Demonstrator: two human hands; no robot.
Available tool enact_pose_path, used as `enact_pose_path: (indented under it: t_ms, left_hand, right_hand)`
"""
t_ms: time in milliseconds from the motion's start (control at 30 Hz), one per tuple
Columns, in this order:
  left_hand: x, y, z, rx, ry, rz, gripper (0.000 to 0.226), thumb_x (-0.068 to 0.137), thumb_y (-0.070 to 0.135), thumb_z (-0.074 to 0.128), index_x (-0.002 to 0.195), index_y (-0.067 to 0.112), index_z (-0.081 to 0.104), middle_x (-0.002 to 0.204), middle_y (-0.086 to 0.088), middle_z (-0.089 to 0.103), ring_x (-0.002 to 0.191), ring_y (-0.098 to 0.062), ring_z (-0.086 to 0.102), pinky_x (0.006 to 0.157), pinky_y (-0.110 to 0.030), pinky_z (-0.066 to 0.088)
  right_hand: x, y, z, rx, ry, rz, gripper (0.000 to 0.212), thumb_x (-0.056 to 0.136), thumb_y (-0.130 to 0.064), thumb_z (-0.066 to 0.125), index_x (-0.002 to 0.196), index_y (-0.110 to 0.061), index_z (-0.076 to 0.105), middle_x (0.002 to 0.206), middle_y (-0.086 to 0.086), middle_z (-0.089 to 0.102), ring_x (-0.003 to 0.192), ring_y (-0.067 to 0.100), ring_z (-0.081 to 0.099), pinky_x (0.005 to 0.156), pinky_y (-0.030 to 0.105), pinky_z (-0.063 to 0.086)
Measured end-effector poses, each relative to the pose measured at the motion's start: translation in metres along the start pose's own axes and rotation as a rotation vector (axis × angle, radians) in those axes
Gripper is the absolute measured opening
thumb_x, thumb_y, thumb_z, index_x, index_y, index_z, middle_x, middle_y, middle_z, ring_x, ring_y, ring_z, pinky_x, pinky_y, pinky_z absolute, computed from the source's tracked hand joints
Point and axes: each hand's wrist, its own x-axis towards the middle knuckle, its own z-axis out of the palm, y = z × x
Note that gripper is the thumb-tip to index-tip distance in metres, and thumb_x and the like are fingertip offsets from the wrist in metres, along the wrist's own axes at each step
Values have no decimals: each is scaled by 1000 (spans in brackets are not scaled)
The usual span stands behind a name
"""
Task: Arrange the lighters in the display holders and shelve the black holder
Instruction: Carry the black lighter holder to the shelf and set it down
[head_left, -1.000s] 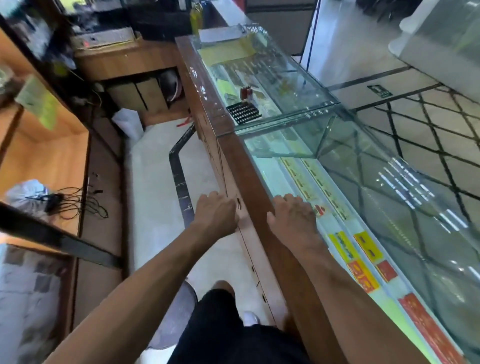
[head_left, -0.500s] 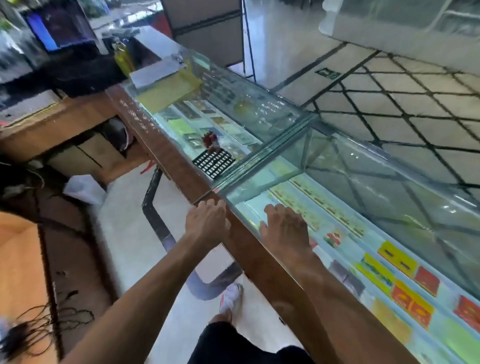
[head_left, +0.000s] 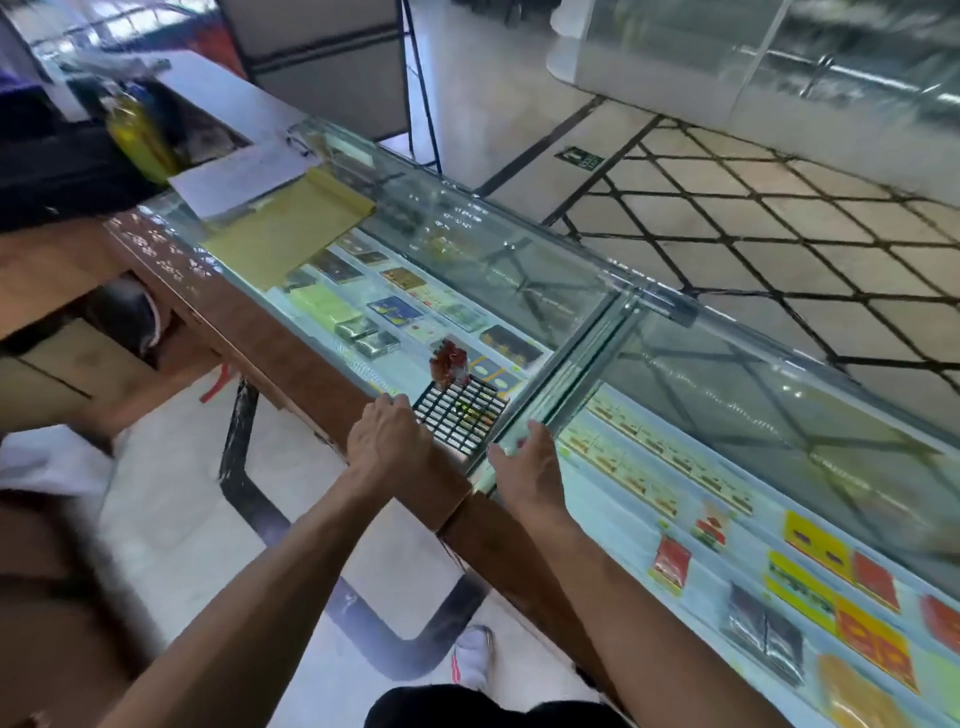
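Flanking the black holder (head_left: 460, 418) at the near edge of the glass counter (head_left: 519, 291): left hand (head_left: 387, 441) curled beside it, grip unclear; right hand (head_left: 527, 467) lay flat, holding nothing; red lighters (head_left: 449, 366) stood in its far corner; probably light, rigid grid; take opposite rims, keep level.

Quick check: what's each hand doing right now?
Left hand: fingers curled beside the black holder; grip cannot be told.
Right hand: open, resting on the glass counter, holding nothing.
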Motion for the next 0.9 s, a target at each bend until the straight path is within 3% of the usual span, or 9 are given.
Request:
enact_pose_path:
  t_ms: [100,267,433,533,633,733,800,833,900]
  left_hand:
    - [23,5,7,-54,-15,-18,42,96,43,61,120,9,58,122,-14,53,118,-36,55,92,-46,50]
    - [44,8,23,-66,-27,0,53,93,55,67,120,10,63,123,-11,51,116,-33,53,94,-46,51]
    - [55,5,17,-182,-76,18,50,88,47,77,121,13,61,123,-9,51,115,-30,52,89,-43,49]
    - [59,2,12,-336,-135,-38,45,81,37,85,106,13,56,107,-6,57,97,-28,59,77,-41,49]
    - [60,-1,6,-587,-232,-132,48,76,22,90,103,10,53,92,-7,64,83,-23,62,70,-40,48]
    - [62,-6,6,-703,-332,-209,57,64,24,98,102,11,58,90,-10,70,83,-23,69,74,-44,58]
    - [68,-14,17,-816,-384,-248,71,45,30,102,102,13,62,92,-12,75,84,-27,76,80,-52,63]
    - [68,-15,19,-873,-414,-258,69,44,26,102,100,14,64,92,-14,77,85,-29,77,82,-53,63]
    - [54,-8,6,-952,-454,-241,43,62,4,97,94,11,69,89,-15,79,86,-33,78,87,-52,62]
  right_hand:
    - [11,-8,14,-72,1,59,78,102,-39,62,161,-3,26,159,21,39,145,35,42,120,45,37]
    - [21,-18,25,-197,53,115,64,102,-41,60,153,-7,42,150,17,45,134,36,52,106,43,47]
    - [22,-26,41,-206,109,110,57,103,-42,59,150,-12,50,145,14,44,131,32,53,102,41,49]
    - [27,-31,47,-91,162,150,55,101,-42,63,147,-12,54,141,12,47,128,32,55,101,40,48]
    - [32,-28,48,34,198,182,42,99,-41,69,130,-14,59,127,7,56,117,29,59,95,36,48]
    - [35,-23,42,118,222,205,34,94,-41,74,116,-20,57,109,0,65,100,23,65,88,41,56]
    - [34,-20,38,172,219,219,31,93,-35,77,111,-21,56,101,-3,67,88,17,65,75,34,53]
    - [32,-18,36,191,219,219,29,93,-32,77,110,-21,56,98,-5,67,85,14,65,69,31,49]
    - [31,-13,32,249,216,210,29,92,-26,78,111,-20,57,99,-5,68,86,13,66,68,27,48]
